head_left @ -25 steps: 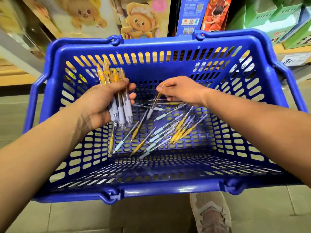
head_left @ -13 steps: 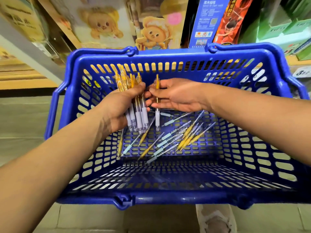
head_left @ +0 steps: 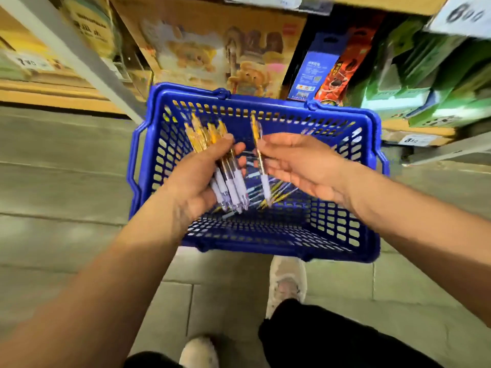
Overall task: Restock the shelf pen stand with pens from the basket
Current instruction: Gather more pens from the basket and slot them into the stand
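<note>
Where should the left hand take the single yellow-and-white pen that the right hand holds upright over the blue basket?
Probably the white lower section of the yellow-and-white pen, from its left: the right hand pinches the mid-barrel from the right, leaving that end free, and it stands parallel to the bundle of matching pens gripped by the left hand.

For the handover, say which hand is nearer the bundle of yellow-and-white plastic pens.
Left. The left hand grips the bundle itself; the right hand is to its right, apart, pinching a single yellow-and-white pen.
</note>
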